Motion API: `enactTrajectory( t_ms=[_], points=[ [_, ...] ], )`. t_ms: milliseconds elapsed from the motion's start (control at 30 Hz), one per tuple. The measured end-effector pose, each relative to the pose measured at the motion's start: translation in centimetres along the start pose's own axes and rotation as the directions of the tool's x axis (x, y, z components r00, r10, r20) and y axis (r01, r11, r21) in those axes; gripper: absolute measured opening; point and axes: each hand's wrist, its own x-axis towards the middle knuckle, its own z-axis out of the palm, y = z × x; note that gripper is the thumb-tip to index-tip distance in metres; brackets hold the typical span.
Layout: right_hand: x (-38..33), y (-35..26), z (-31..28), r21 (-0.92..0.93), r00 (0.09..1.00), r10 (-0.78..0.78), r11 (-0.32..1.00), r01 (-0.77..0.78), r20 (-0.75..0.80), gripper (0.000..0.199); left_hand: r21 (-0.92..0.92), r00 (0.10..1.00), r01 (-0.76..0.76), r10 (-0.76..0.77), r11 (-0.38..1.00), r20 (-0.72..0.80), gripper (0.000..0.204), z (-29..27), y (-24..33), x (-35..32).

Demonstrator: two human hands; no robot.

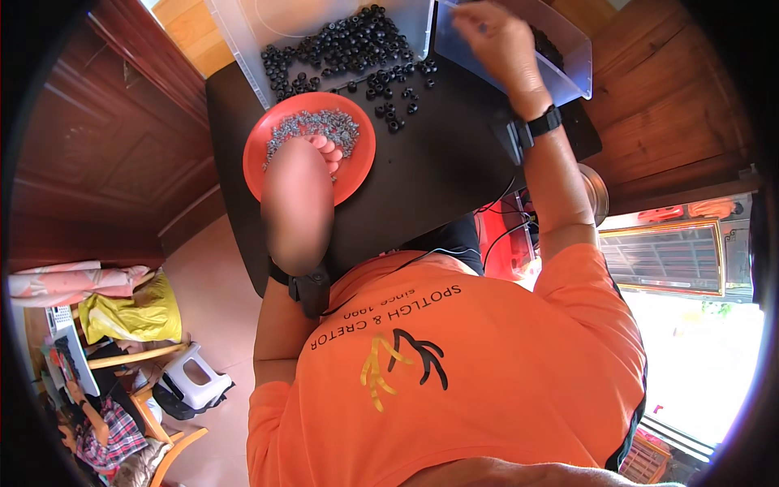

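Observation:
An orange-red plate (367, 162) holds a heap of small silvery-grey metal pieces (329, 123), too small to name exactly. My left hand (300, 191) is over the plate at the heap, its fingers curled in; what they hold, if anything, is hidden. Many small round black knob-like parts (357, 40) fill a clear plastic bin (260, 79) on its side behind the plate, and several loose ones (393, 109) have spilled onto the dark tabletop. My right hand (497, 45) is raised at a second translucent bin (572, 77) at the far right, its fingers blurred.
The black table (430, 178) has rounded corners. Dark pieces (548, 49) lie in the right bin. Cables (503, 223) hang near the table's right edge. A grey plastic stool (195, 377) stands on the floor at left, near another person (101, 434). Wooden panels flank both sides.

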Motion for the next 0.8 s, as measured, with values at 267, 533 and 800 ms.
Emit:
enactTrajectory(
  t_ms=[267,533,800],
  points=[
    [-5.0,1.6,4.9,-0.120,0.799,0.130,0.990,-0.073,0.587,0.024,-0.007,0.997,0.077,-0.078,0.997,-0.012,0.021,-0.3,0.0,0.2],
    [-5.4,1.2,6.2,0.090,0.820,0.077,0.984,-0.155,0.567,0.023,0.015,0.996,0.092,-0.092,0.996,0.001,0.020,-0.3,0.0,0.2],
    [-4.2,-10.0,3.1,0.750,0.851,-0.311,0.647,-0.137,0.423,0.018,0.145,0.993,0.100,-0.109,0.984,0.055,0.022,0.5,-0.1,-0.1]
  ],
)
